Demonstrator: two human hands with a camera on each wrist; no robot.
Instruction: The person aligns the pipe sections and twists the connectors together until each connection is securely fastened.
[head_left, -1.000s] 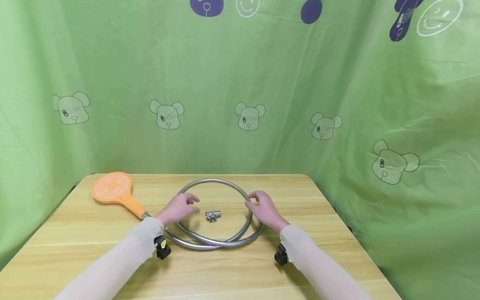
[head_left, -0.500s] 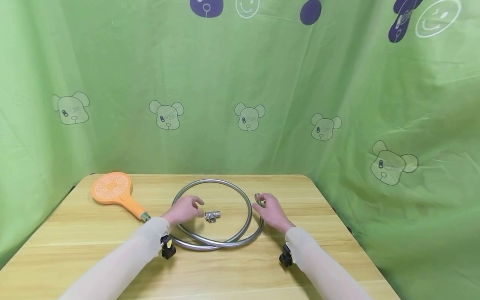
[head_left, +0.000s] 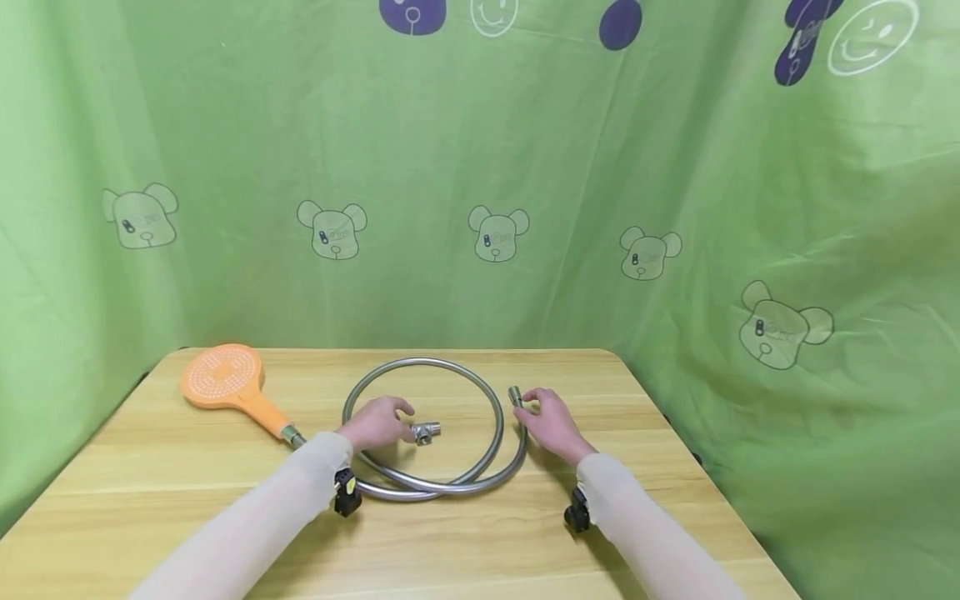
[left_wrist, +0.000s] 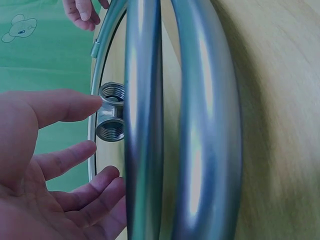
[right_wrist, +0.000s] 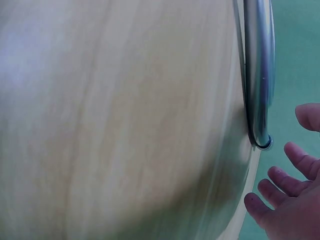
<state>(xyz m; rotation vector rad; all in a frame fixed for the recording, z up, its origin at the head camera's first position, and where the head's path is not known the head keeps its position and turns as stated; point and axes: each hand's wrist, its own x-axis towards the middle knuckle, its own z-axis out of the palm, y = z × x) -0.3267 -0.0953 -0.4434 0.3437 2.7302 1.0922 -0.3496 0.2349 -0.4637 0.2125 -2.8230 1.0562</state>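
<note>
A silver metal hose [head_left: 423,361] lies coiled in loops on the table. Inside the coil sits a small chrome threaded tee fitting [head_left: 427,432]. My left hand [head_left: 378,422] reaches over the coil, its thumb right at the fitting's left end; in the left wrist view the fingers spread loosely beside the fitting [left_wrist: 111,112] and hold nothing. The hose's free end, a ribbed metal connector [head_left: 513,394], points toward the back. Just right of it is my right hand [head_left: 553,423], fingers relaxed; the right wrist view shows the hand [right_wrist: 292,200] without anything in its fingers.
An orange shower head [head_left: 225,377] lies at the back left, its handle joined to the hose's other end. The wooden table [head_left: 450,550] ends at a green curtain [head_left: 420,292] behind and on the right.
My left hand has moved right, up to the tee fitting. My right hand has come off the hose end and moved slightly right, leaving the connector in sight.
</note>
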